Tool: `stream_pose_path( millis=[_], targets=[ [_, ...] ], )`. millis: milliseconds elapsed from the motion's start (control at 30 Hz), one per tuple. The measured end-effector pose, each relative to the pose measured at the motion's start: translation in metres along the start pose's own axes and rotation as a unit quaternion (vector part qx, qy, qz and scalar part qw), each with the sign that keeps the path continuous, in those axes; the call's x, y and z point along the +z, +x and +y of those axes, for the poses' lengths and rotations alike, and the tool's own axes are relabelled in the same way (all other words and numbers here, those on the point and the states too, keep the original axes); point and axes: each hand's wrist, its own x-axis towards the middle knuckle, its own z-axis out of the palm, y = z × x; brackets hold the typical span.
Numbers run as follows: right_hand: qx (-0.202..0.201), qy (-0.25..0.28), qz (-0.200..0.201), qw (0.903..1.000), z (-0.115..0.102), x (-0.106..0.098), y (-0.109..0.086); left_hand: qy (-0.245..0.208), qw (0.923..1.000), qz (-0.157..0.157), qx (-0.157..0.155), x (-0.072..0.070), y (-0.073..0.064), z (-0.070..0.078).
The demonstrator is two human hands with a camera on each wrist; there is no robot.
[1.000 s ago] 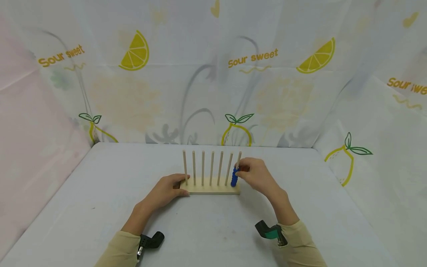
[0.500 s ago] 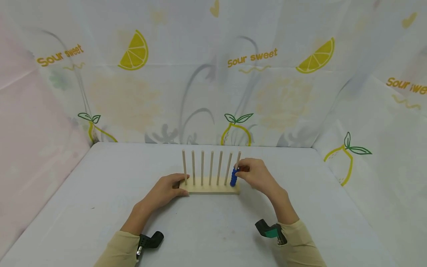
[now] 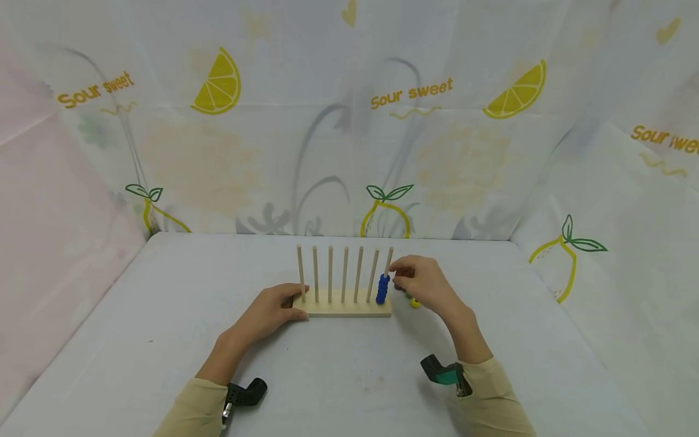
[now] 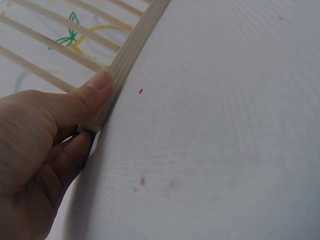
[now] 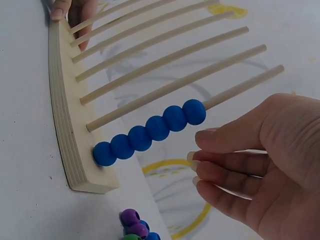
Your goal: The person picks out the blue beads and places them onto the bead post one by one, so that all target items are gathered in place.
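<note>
A light wooden peg stand (image 3: 349,310), with a row of several upright rods, stands on the table. My left hand (image 3: 270,311) grips its left end, thumb (image 4: 100,82) along the front edge of the base. Several blue beads (image 5: 156,128) are stacked on the rightmost rod (image 5: 245,89), whose upper part is bare. My right hand (image 3: 427,283) is just right of that stack, apart from it. In the right wrist view its thumb (image 5: 220,140) and loosely bent fingers hold nothing beside the topmost bead.
Loose purple, blue and green beads (image 5: 131,216) lie on the table off the stand's right end. A yellow bead (image 3: 416,303) shows below the right hand in the head view. A printed cloth (image 3: 295,152) hangs behind the white table (image 3: 349,376).
My right hand has let go of the top blue bead and shifted slightly right, uncovering loose beads behind it. The left hand stays on the stand.
</note>
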Motion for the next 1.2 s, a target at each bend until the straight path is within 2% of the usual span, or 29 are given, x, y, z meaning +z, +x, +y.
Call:
stream_pose_path(
  millis=[300, 700, 900, 1200],
  targets=[
    [-0.011, -0.005, 0.022, 0.9997, 0.012, 0.001, 0.002, -0.008, 1.0, 0.0, 0.0, -0.001, 0.0, 0.0],
    [-0.004, -0.012, 0.067, 0.9977, 0.036, 0.011, 0.007, -0.004, 1.0, -0.003, 0.002, 0.0, -0.001, -0.001],
    [0.002, -0.022, 0.089, 0.9958, 0.047, 0.017, 0.009, -0.004, 0.9999, -0.007, -0.008, 0.001, 0.0, -0.002],
    [0.023, -0.065, 0.082, 0.9943, 0.056, 0.024, 0.013, 0.003, 0.9999, 0.001, -0.011, 0.0, -0.001, -0.002]
  ],
)
